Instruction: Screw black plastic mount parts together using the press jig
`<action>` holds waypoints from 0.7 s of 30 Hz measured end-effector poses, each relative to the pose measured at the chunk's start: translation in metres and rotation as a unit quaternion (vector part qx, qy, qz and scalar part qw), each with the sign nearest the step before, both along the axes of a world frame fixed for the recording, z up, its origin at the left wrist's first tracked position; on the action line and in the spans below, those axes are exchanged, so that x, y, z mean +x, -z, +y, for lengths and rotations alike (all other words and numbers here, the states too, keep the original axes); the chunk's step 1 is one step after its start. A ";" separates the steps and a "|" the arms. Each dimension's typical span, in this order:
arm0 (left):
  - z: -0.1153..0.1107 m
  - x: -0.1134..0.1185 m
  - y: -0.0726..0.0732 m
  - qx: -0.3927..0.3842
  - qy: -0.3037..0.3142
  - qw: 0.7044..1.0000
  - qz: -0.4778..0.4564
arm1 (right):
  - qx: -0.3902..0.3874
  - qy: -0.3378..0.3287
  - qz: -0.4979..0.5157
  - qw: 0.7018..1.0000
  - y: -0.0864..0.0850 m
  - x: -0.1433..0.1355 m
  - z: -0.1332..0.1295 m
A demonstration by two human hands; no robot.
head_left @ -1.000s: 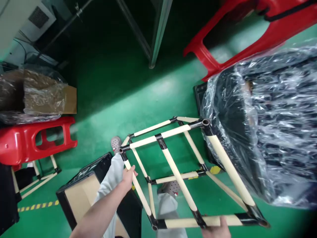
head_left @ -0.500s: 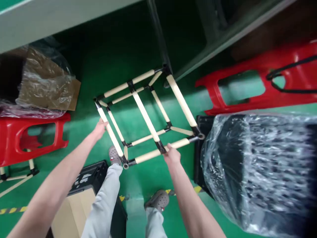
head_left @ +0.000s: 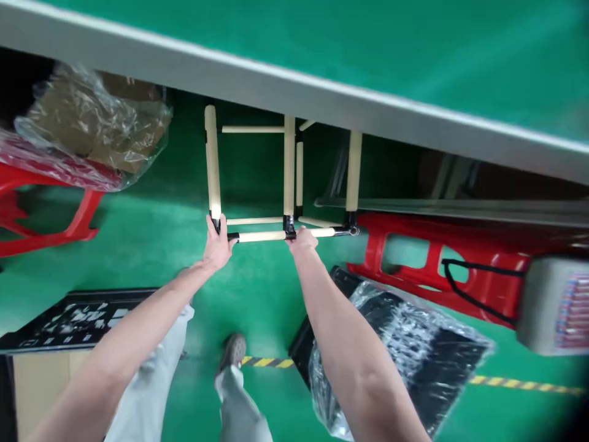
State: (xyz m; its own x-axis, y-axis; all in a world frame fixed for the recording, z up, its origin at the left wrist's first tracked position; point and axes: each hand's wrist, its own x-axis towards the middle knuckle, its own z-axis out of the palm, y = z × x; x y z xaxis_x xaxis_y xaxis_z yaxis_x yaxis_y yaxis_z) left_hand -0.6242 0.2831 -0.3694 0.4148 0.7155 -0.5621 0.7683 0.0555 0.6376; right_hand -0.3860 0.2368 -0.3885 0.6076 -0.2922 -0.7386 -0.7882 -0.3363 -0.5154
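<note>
A frame of cream tubes point(head_left: 262, 236) with black joints is held out in front of me, its far end partly hidden under a table edge. My left hand point(head_left: 218, 245) is closed round its near left corner, at a black joint. Around the near tube, just right of the middle joint, my right hand point(head_left: 304, 239) is wrapped. Three thick cream bars run from the near tube away from me.
The green-topped table point(head_left: 322, 55) spans the top. Red plastic stools point(head_left: 497, 288) stand right and left point(head_left: 83, 215). A plastic-wrapped black crate point(head_left: 414, 350) lies lower right, a black crate point(head_left: 83, 319) lower left, a wrapped carton point(head_left: 101, 123) upper left.
The frame has moved away from me, its far end now under the table edge. My left hand has shifted from the side bar to the near corner. The view has turned, showing more tabletop.
</note>
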 end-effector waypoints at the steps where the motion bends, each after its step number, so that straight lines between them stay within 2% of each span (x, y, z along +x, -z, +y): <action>1: -0.003 0.003 0.003 0.019 0.001 1.000 0.008 | -0.010 -0.005 0.002 1.000 0.000 -0.001 -0.001; 5: -0.007 0.003 0.011 0.059 0.027 0.998 0.027 | -0.036 -0.021 0.013 0.999 -0.010 -0.007 -0.005; 10: -0.007 -0.002 0.011 0.059 0.053 0.996 0.049 | -0.027 -0.053 0.019 0.998 -0.027 -0.015 -0.012; 17: -0.013 -0.014 0.009 0.030 0.056 0.997 0.036 | -0.010 -0.077 0.028 0.997 -0.022 -0.023 -0.045; 21: -0.015 -0.021 -0.003 0.009 0.065 0.998 0.023 | -0.012 -0.084 0.058 0.995 -0.024 -0.036 -0.072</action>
